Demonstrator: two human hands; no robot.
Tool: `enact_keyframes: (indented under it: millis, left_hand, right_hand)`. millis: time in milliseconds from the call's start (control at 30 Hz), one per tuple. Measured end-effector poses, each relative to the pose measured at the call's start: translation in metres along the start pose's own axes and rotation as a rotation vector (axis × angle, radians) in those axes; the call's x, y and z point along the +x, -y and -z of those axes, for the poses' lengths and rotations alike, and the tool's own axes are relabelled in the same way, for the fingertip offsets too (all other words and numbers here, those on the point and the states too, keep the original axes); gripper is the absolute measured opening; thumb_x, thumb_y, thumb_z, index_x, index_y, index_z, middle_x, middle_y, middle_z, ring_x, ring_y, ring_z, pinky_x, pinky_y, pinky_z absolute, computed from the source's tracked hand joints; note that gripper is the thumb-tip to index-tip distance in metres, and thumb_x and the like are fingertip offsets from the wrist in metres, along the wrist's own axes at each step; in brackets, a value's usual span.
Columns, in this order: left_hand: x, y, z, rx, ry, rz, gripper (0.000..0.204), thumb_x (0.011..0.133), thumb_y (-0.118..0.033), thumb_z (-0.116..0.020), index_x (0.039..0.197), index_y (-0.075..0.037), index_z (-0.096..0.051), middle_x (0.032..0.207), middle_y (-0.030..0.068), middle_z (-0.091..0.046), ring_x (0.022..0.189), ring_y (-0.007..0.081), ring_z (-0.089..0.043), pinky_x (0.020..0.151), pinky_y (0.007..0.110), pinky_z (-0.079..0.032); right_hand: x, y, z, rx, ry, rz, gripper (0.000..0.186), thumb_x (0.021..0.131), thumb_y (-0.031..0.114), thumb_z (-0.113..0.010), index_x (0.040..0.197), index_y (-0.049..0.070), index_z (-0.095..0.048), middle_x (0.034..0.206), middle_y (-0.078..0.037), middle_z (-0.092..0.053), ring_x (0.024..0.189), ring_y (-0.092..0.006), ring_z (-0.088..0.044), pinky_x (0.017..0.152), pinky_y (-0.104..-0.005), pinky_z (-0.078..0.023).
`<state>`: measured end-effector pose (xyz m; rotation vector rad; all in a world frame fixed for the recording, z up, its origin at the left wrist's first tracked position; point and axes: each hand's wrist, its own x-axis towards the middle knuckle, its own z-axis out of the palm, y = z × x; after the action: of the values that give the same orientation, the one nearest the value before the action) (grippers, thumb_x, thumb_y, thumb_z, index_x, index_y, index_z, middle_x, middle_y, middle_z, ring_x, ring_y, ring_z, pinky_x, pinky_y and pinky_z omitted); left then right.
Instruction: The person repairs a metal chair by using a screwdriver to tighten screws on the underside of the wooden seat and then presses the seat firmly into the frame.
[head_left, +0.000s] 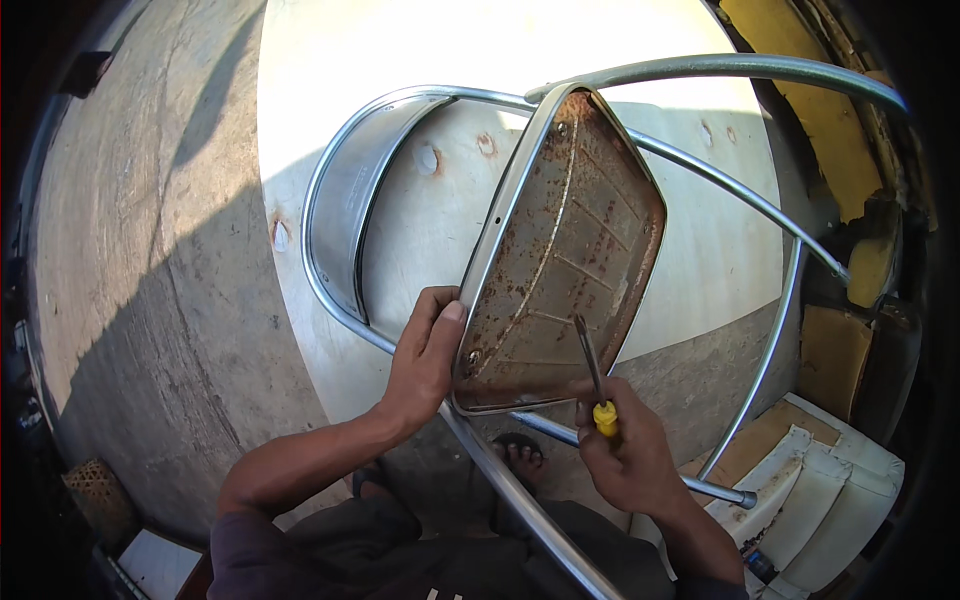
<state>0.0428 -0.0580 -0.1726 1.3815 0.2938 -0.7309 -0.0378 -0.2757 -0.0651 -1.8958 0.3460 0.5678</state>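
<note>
A metal chair frame of bent silver tubing (720,187) lies before me, its curved backrest panel (340,205) at the left. Its seat pan (590,240) stands tilted up, the brown, rust-spotted underside facing me. My left hand (425,350) grips the pan's left rim near its lower corner, thumb on the edge. In my right hand (630,445) is a screwdriver with a yellow handle (606,418); its shaft points up in front of the pan's lower part. Whether the tip touches the metal I cannot tell. Rusty fasteners (475,357) show at the pan's left corners.
Under the chair frame lies a pale wooden board (420,230) with knots, on a worn concrete floor (160,300). White cushioned pieces (820,490) are piled at the lower right. Yellow foam (810,90) lines the right side. A woven basket (100,490) sits at lower left.
</note>
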Motion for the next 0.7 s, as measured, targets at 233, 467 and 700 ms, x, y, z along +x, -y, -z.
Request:
enact_keyframes:
  millis: [233,467,700]
  left_hand:
    - [-0.045,0.017,0.004,0.096,0.089,-0.082,0.057,0.106,-0.041,-0.044,0.141,0.003,-0.038,0.122,0.0141,-0.059,0.112,0.0201,-0.056,0.095,0.033,-0.045]
    - [-0.026,0.033,0.018,-0.363,0.208,0.037,0.061,0.103,-0.046,-0.048,0.143,0.000,-0.044,0.126,0.0121,-0.059,0.115,0.0196,-0.058,0.099,0.037,-0.048]
    - [-0.025,0.038,0.023,-0.181,0.116,-0.056,0.053,0.105,-0.043,-0.048,0.132,0.000,-0.058,0.106,0.0067,-0.067,0.100,0.0159,-0.064,0.089,0.038,-0.056]
  right_hand:
    - [0.041,-0.033,-0.039,-0.066,-0.198,0.166,0.028,0.085,0.014,-0.074,0.106,-0.002,-0.064,0.092,-0.015,-0.061,0.082,-0.0273,-0.064,0.073,-0.0362,-0.050]
    - [0.032,-0.054,-0.067,-0.126,-0.203,0.164,0.028,0.089,0.023,-0.072,0.102,-0.002,-0.067,0.094,-0.019,-0.066,0.085,-0.0316,-0.067,0.078,-0.0394,-0.051]
    - [0.023,-0.078,-0.093,0.041,-0.185,0.095,0.027,0.091,0.022,-0.068,0.107,0.001,-0.066,0.092,-0.019,-0.068,0.086,-0.0287,-0.068,0.080,-0.0382,-0.051]
